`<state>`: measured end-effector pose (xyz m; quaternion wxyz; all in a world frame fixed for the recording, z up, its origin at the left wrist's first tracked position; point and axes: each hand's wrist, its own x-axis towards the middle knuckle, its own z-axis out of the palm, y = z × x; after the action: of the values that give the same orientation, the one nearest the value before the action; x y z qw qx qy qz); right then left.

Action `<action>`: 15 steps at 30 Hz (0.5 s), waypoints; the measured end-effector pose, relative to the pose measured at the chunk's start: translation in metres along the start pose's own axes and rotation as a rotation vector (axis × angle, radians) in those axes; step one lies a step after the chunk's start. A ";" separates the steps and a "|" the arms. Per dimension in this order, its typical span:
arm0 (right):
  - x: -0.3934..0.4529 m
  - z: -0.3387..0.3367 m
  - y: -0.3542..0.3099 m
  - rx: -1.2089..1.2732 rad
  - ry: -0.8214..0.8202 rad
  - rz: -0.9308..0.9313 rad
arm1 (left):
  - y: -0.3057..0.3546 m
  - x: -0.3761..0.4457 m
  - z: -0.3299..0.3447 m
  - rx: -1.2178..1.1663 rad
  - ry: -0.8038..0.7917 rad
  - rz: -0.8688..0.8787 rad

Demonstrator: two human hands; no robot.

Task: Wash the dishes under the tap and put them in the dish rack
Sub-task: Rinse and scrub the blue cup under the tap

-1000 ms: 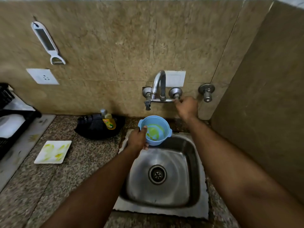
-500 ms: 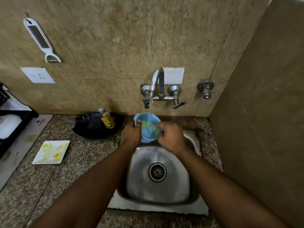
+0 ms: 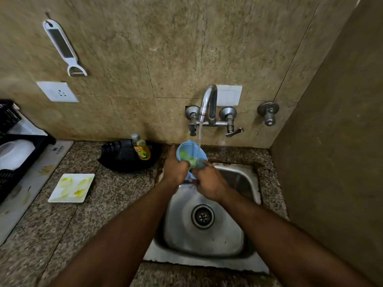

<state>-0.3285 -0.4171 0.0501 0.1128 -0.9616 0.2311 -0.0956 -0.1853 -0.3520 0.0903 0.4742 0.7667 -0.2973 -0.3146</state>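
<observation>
Head view: blue bowl (image 3: 189, 155), green-smeared, tilting under water running from the tap (image 3: 208, 104), above the sink (image 3: 251, 183). Left hand (image 3: 174, 169) gripping its rim; right hand (image 3: 208, 181) hiding its lower edge, fingertips inside, grip unclear. Rack (image 3: 12, 162) cut off at left. Stained plate (image 3: 71, 187) lying on desk (image 3: 116, 204).

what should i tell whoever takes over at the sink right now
Left hand grips the blue bowl under the tap, water running into it.
Right hand is at the bowl's near rim, fingers reaching inside onto the green residue; its grip is hidden.
Bowl still dirty, held over the sink.
White square plate, smeared yellow-green, waits on the counter, unwashed.
Dish rack is at far left with a white dish in it.
Left: finish rinsing the bowl, rack it, then wash the plate.
</observation>
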 end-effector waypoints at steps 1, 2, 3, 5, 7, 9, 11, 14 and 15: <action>-0.002 0.003 -0.001 0.006 -0.012 -0.037 | -0.003 0.000 0.000 0.022 -0.001 0.013; -0.006 0.005 0.005 -0.043 -0.044 -0.080 | -0.006 0.001 -0.002 0.069 -0.011 0.012; -0.008 0.005 0.015 -0.105 -0.078 -0.106 | -0.009 0.005 -0.004 0.123 -0.042 -0.005; -0.010 0.001 0.034 -0.101 -0.111 -0.045 | -0.014 0.016 -0.010 0.173 -0.124 -0.039; -0.006 -0.004 0.038 -0.159 -0.138 -0.018 | -0.004 0.015 -0.011 0.148 -0.144 -0.085; -0.001 -0.006 0.028 -0.236 -0.152 -0.023 | 0.009 0.003 -0.001 0.050 -0.050 -0.104; -0.003 0.005 0.017 -0.189 -0.176 -0.019 | 0.016 -0.012 0.009 -0.099 0.100 -0.117; -0.018 0.019 0.023 -0.223 -0.184 -0.106 | -0.005 -0.010 0.007 -0.077 0.178 -0.118; -0.020 0.015 0.027 -0.263 -0.160 -0.154 | -0.011 -0.006 0.003 -0.012 0.127 -0.119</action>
<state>-0.3542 -0.4285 0.0257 -0.0036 -0.9875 0.1575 0.0037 -0.1898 -0.3447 0.0804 0.4772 0.7985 -0.2186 -0.2949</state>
